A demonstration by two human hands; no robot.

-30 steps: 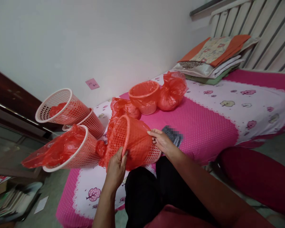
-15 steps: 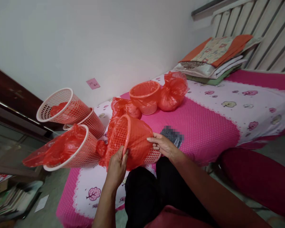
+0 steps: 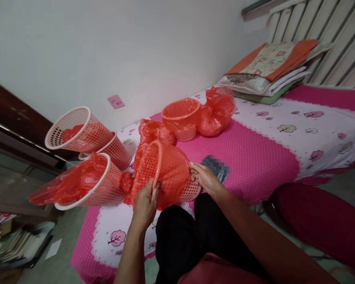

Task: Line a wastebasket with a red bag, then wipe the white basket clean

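A mesh basket (image 3: 177,189) lies on its side at the bed's near edge, with a red plastic bag (image 3: 171,171) pulled over its rim and down its wall. My left hand (image 3: 144,205) grips the lower rim, thumb on the bag. My right hand (image 3: 205,177) pinches the bag's edge against the basket wall near its base. Loose red bag (image 3: 126,183) bunches out of the basket's mouth toward the left.
Three more mesh baskets lie to the left, the nearest (image 3: 106,189) with a red bag spilling out. An upright lined basket (image 3: 182,118) and a tied red bag (image 3: 217,112) sit farther back on the pink bedspread (image 3: 254,157). Folded bedding (image 3: 266,75) is stacked by the headboard.
My right hand has slid down the basket wall toward its base and closed into a pinch on the bag. The left hand keeps its grip on the rim.
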